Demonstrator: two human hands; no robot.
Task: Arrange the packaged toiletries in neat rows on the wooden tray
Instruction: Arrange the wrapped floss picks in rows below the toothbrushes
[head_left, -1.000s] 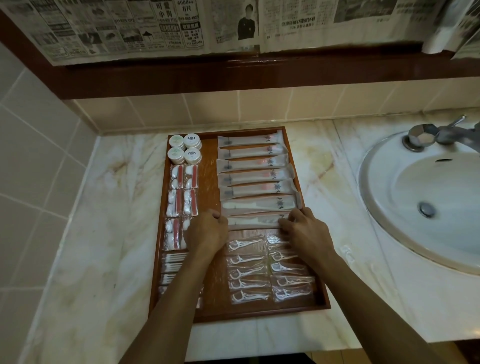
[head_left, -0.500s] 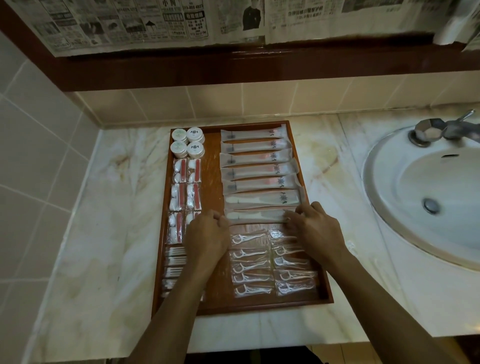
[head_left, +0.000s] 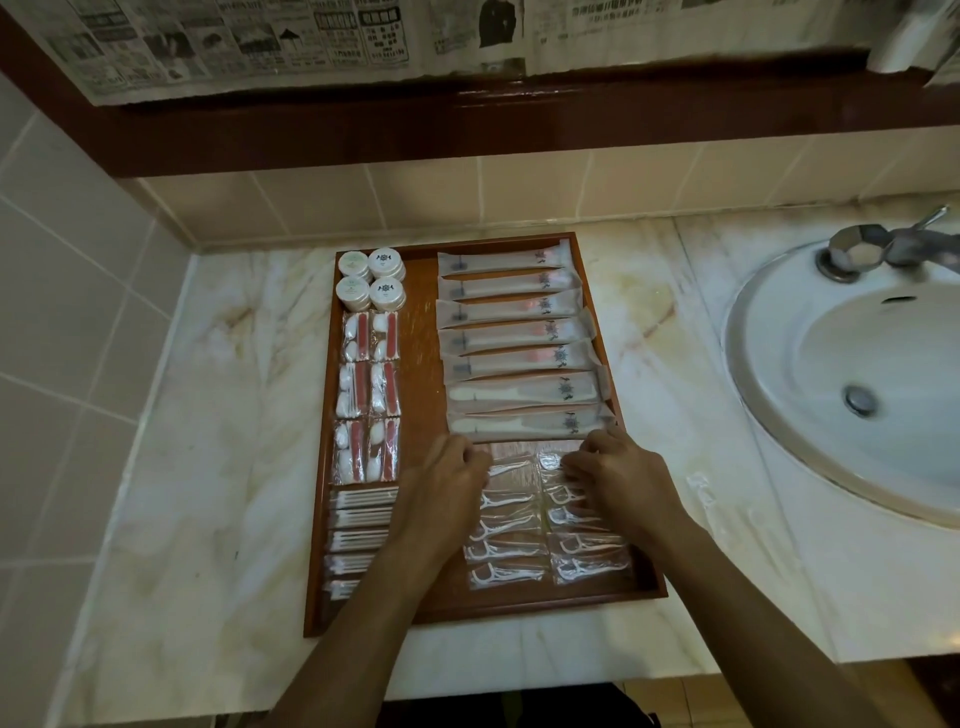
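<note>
A wooden tray (head_left: 421, 343) lies on the marble counter. Long white packets (head_left: 511, 312) are stacked in a column on its right side, the lowest one (head_left: 519, 425) just beyond my knuckles. The left side holds round white tubs (head_left: 371, 278), red-and-white packets (head_left: 369, 395) and cotton swab packets (head_left: 358, 525). Clear floss pick packets (head_left: 504, 551) lie in two columns at the near right. My left hand (head_left: 441, 478) has curled fingers at the left edge of the top floss pick packet (head_left: 511, 470). My right hand (head_left: 618, 478) curls its fingers onto the top packet of the right column (head_left: 550, 460).
A white sink (head_left: 841, 395) with a metal tap (head_left: 878, 249) sits to the right of the tray. Tiled walls close off the left and back. A dark wooden ledge (head_left: 467, 119) with newspaper above runs along the back. The counter's front edge is just below the tray.
Both hands have let go of the ends of the lowest long packet and drawn back toward me onto the top floss pick packets. The camera has shifted slightly.
</note>
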